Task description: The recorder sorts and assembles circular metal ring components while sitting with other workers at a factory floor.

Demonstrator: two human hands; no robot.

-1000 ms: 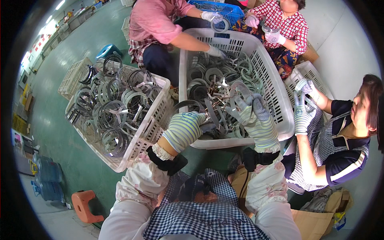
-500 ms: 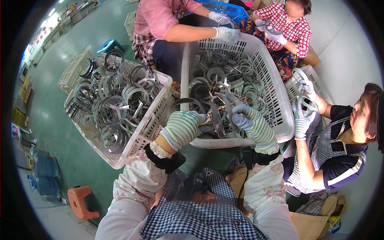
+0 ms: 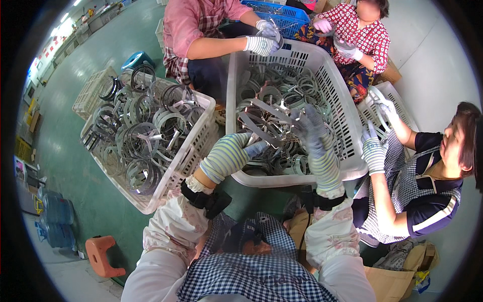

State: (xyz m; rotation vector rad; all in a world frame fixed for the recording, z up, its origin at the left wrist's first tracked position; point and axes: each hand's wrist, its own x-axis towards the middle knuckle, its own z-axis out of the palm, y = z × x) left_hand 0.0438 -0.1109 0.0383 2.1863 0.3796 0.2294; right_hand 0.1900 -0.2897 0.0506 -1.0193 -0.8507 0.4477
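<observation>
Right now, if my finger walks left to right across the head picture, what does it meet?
Blue see-through plastic bottles, orange plastic stool, striped-cloth-gloved left hand, striped-cloth-gloved right hand, co-worker in black-and-white checked cloth apron.

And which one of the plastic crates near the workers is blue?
The blue crate at the top, beyond the large white crate in the middle. Its colour sets it apart: the other crates there are whitish.
</observation>
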